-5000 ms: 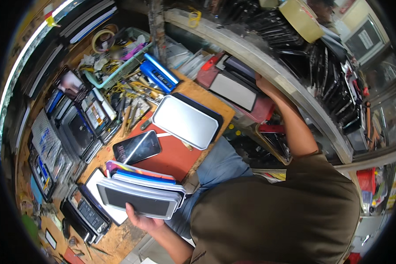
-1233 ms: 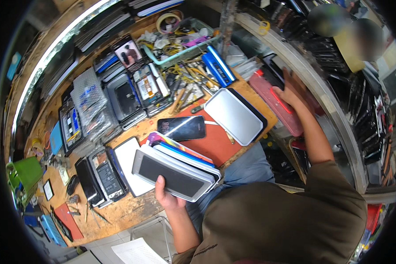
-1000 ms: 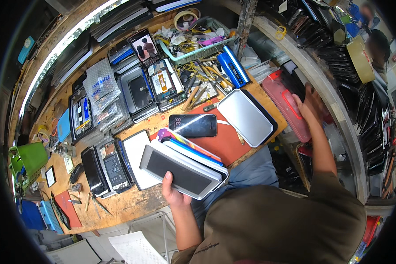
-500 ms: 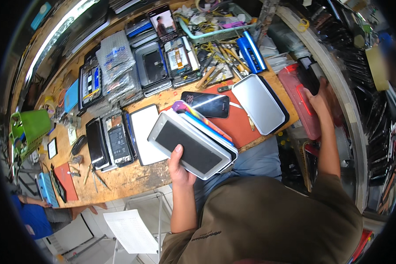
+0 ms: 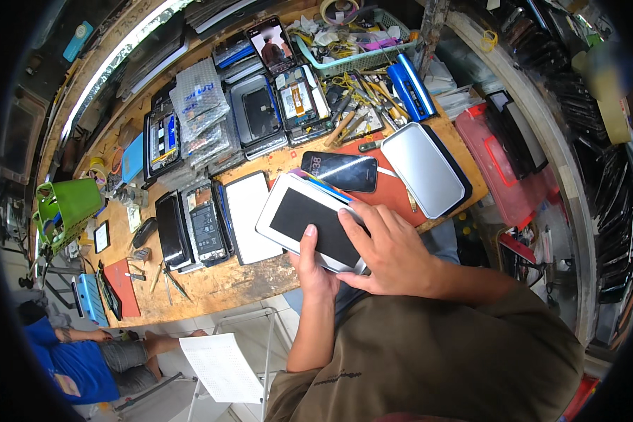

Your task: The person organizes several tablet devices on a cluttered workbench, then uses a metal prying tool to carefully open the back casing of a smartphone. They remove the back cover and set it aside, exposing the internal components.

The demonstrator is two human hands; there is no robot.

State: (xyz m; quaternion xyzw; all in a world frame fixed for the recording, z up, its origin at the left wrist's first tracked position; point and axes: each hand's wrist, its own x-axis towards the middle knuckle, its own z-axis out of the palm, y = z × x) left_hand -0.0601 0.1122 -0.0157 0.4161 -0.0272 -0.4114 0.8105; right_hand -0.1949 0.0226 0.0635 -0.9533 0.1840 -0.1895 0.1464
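Note:
A stack of flat rectangular cases (image 5: 299, 212) tilts over the bench's front edge. Its top piece is pale with a black panel, and coloured edges show at the far side. My left hand (image 5: 316, 273) grips the near edge of this stack, thumb on the black panel. My right hand (image 5: 395, 250) holds the stack's right end, its fingers over the top and its thumb at the near edge. Just beyond lies a dark phone (image 5: 341, 171) with a lit screen on an orange-red mat (image 5: 394, 191). A silver metal tray (image 5: 427, 171) rests to the right of it.
On the wooden bench (image 5: 250, 278), opened phones (image 5: 205, 224), a white panel (image 5: 252, 216) and bubble-wrapped packets (image 5: 198, 98) sit to the left. Tools (image 5: 364, 98) and a green basket (image 5: 344, 63) are at the back. A red transparent box (image 5: 489, 158) stands right; a person in blue (image 5: 77, 359) is far left.
My right hand has come from the black item on the red box at the right to the stack. The black item stays on the box. The view has shifted slightly.

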